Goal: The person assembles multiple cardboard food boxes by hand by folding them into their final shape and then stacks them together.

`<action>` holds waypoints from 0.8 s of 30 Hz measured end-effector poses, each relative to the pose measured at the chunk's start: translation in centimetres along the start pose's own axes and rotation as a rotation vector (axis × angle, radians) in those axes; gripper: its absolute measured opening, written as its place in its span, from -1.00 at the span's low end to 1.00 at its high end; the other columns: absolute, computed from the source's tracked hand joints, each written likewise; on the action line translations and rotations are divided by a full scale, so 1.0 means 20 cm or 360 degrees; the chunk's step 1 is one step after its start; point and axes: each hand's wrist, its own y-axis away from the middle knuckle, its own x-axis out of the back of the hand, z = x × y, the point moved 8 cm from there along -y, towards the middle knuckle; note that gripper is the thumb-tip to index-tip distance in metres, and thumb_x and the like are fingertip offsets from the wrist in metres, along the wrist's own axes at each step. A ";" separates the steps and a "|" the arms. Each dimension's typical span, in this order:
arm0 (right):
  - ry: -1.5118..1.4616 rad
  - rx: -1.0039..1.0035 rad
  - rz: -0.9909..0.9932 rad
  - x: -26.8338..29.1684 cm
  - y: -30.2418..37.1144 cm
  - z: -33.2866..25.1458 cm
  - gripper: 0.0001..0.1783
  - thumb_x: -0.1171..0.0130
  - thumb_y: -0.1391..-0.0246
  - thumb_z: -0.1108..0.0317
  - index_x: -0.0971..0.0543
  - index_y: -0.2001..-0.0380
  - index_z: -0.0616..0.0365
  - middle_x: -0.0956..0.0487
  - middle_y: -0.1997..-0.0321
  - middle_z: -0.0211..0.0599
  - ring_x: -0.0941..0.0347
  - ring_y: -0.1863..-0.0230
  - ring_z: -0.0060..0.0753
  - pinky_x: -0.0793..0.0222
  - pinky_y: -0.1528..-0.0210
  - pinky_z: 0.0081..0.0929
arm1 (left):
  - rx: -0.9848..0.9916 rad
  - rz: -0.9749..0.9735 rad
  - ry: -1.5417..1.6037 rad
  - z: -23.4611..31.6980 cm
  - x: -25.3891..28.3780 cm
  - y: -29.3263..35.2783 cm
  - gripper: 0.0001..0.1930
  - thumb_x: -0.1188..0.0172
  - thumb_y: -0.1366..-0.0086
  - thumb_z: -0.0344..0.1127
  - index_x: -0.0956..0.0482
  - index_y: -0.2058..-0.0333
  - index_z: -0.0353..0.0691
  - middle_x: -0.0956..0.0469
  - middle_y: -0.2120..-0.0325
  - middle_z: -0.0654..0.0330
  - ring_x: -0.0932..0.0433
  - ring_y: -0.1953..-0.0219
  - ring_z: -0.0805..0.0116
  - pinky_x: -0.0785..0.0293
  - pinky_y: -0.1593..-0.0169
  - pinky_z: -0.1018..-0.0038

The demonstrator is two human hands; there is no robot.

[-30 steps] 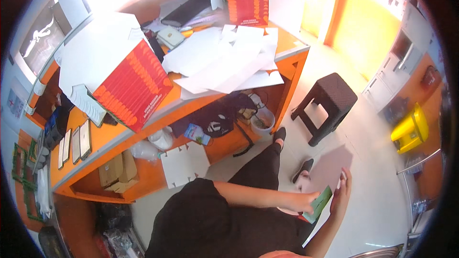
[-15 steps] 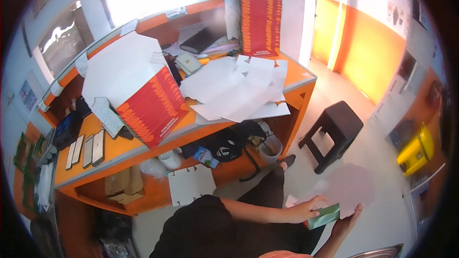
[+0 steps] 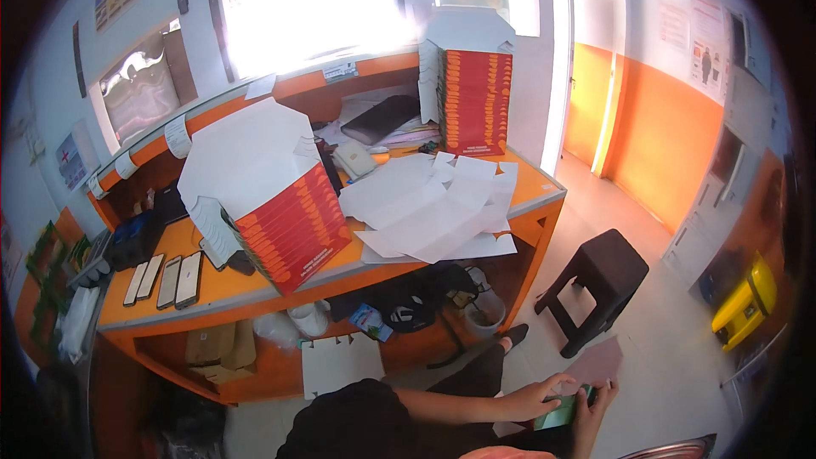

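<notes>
My left hand [image 3: 535,399] and my right hand [image 3: 593,408] are close together low at the right of the view, over my lap. Between them is a partly folded cardboard carton with a green printed side [image 3: 557,414]. A pale, plain flap [image 3: 600,362] of it sticks out beyond the fingers. The left fingers bend over the top of the green part, and the right hand grips its right side with the thumb up. Fingers hide some of the carton's edges.
On the orange desk [image 3: 450,262] stand two stacks of red-and-white cartons [image 3: 297,225], loose white cardboard sheets [image 3: 433,212] and several phones [image 3: 178,280]. A black stool [image 3: 595,289] stands on the floor at right. A white board [image 3: 340,364] leans below the desk.
My view has tilted up, so the desk appears lower. My right hand has come closer to the left, and the carton's pale flap now shows smaller, turned more edge-on.
</notes>
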 end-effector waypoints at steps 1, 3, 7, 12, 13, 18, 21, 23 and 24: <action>0.0065 0.0030 -0.0029 0.01 0.00 -0.01 -0.78 -0.07 0.01 0.46 -0.34 0.26 0.18 -0.14 -0.13 0.01 -0.01 -0.25 0.00 0.14 -0.25 -0.28 | 0.0009 -0.0038 0.0059 0.05 -0.01 0.00 -0.46 0.04 -0.25 -0.48 -0.01 -0.17 -0.17 -0.23 -0.10 0.03 -0.42 -0.01 0.12 -0.24 -0.10 0.36; -0.0154 0.0012 -0.0140 0.02 0.00 -0.02 -0.80 -0.08 0.02 0.47 -0.35 0.28 0.17 -0.14 -0.11 -0.02 -0.02 -0.24 -0.03 0.12 -0.24 -0.29 | 0.0024 -0.0087 0.0118 0.09 -0.02 0.00 -0.46 0.05 -0.25 -0.48 0.00 -0.17 -0.17 -0.24 -0.09 0.04 -0.43 -0.01 0.13 -0.25 -0.09 0.37; -0.0284 0.0003 -0.0238 0.02 0.03 0.00 -0.78 -0.10 0.08 0.48 -0.41 0.28 0.18 -0.16 -0.16 0.02 -0.06 -0.24 0.00 0.09 -0.26 -0.25 | 0.0117 -0.0199 0.0026 0.13 -0.03 0.01 -0.46 0.06 -0.25 -0.49 0.01 -0.18 -0.17 -0.24 -0.08 0.01 -0.42 -0.03 0.14 -0.26 -0.08 0.39; -0.0427 0.0024 -0.0411 0.00 0.05 -0.07 -0.80 -0.08 0.07 0.48 -0.40 0.31 0.19 -0.17 -0.15 -0.02 -0.07 -0.24 -0.02 0.08 -0.26 -0.27 | -0.0183 -0.0131 -0.0032 0.20 -0.03 0.02 -0.45 0.05 -0.26 -0.47 0.02 -0.19 -0.15 -0.25 -0.08 -0.02 -0.36 -0.10 0.11 -0.24 -0.13 0.36; -0.0461 0.0105 -0.0510 -0.01 0.06 -0.09 -0.81 -0.07 0.06 0.47 -0.40 0.30 0.19 -0.18 -0.15 -0.03 -0.08 -0.23 -0.02 0.08 -0.25 -0.28 | -0.0148 -0.0180 -0.0026 0.21 -0.03 0.01 -0.46 0.04 -0.27 -0.46 0.00 -0.19 -0.15 -0.24 -0.09 -0.01 -0.34 -0.12 0.12 -0.23 -0.15 0.35; -0.0391 0.0049 -0.0340 0.04 0.04 -0.14 -0.82 -0.02 -0.02 0.35 -0.42 0.32 0.21 -0.20 -0.13 -0.03 -0.10 -0.21 -0.03 0.03 -0.22 -0.28 | -0.0128 -0.0303 -0.0133 0.25 -0.04 0.00 -0.51 0.05 -0.26 -0.45 -0.08 -0.16 -0.16 -0.23 -0.13 0.05 -0.33 -0.14 0.14 -0.21 -0.17 0.33; -0.0402 -0.0057 -0.0250 0.06 0.03 -0.14 -0.78 0.00 -0.06 0.26 -0.42 0.34 0.20 -0.20 -0.13 -0.02 -0.12 -0.19 -0.04 0.01 -0.20 -0.28 | -0.0238 -0.0260 0.0038 0.27 -0.01 -0.01 -0.52 0.05 -0.27 -0.41 -0.10 -0.15 -0.16 -0.28 -0.09 0.08 -0.38 -0.09 0.13 -0.24 -0.13 0.34; -0.0446 -0.0100 -0.0207 0.07 0.04 -0.10 -0.76 0.00 -0.08 0.22 -0.43 0.35 0.20 -0.19 -0.13 -0.02 -0.12 -0.18 -0.05 0.00 -0.20 -0.29 | 0.0038 -0.0378 -0.0005 0.21 -0.02 -0.01 -0.52 0.06 -0.26 -0.41 -0.10 -0.16 -0.16 -0.34 -0.05 0.08 -0.43 -0.04 0.15 -0.27 -0.09 0.36; -0.0552 -0.0102 -0.0254 0.08 0.04 -0.06 -0.77 -0.02 -0.07 0.22 -0.44 0.35 0.19 -0.17 -0.14 -0.04 -0.12 -0.18 -0.06 0.00 -0.19 -0.29 | 0.0035 -0.0404 0.0001 0.21 -0.03 -0.02 -0.52 0.06 -0.26 -0.41 -0.10 -0.16 -0.16 -0.34 -0.05 0.08 -0.43 -0.04 0.15 -0.27 -0.09 0.36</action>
